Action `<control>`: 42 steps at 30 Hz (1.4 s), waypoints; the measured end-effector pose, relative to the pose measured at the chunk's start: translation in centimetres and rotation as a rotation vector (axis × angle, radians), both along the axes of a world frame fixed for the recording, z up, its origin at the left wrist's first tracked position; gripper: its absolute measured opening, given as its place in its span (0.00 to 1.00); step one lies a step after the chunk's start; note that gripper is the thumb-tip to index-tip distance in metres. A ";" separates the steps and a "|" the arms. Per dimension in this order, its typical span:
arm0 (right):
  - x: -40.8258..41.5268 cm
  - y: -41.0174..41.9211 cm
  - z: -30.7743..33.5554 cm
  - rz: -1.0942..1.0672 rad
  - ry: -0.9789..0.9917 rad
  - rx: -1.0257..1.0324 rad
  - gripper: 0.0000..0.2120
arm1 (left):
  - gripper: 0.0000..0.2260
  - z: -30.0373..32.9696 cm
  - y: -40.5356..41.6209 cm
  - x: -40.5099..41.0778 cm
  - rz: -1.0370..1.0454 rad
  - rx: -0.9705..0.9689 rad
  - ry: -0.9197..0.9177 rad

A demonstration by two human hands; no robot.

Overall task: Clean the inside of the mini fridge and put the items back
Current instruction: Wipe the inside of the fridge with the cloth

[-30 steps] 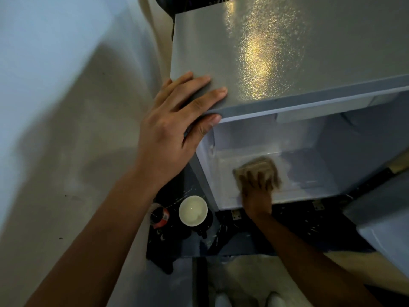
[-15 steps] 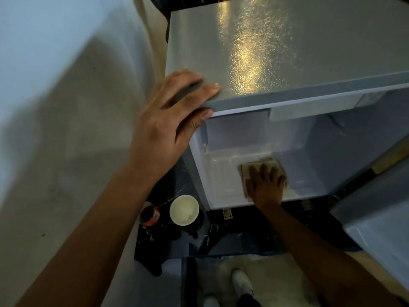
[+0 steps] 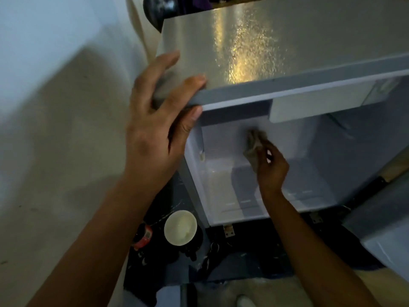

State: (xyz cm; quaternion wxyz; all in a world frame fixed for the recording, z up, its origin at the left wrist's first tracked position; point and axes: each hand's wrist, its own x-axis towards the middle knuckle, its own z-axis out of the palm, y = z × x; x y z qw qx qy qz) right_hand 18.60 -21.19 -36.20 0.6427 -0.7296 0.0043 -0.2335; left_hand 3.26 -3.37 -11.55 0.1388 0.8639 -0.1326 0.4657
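The grey mini fridge [image 3: 287, 41] stands open below me, its white inside bare. My left hand [image 3: 159, 120] grips the fridge's top front left corner, fingers on the lid and thumb under the edge. My right hand [image 3: 271, 167] reaches inside and holds a crumpled beige cloth [image 3: 254, 147] against the back wall, above the fridge floor [image 3: 223, 191].
On the dark floor left of the fridge stand a black mug with a white inside [image 3: 180, 228] and a bottle with a red label [image 3: 143, 235]. The open fridge door [image 3: 385, 238] juts out at the right. A pale wall [image 3: 55, 107] runs close along the left.
My right hand has lifted the cloth off the fridge floor and carried it up to the back wall. My left hand stays on the top corner.
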 end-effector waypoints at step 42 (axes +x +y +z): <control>10.7 -5.7 -3.8 -0.307 -0.098 -0.766 0.32 | 0.14 -0.9 0.6 0.1 -0.090 -0.010 -0.062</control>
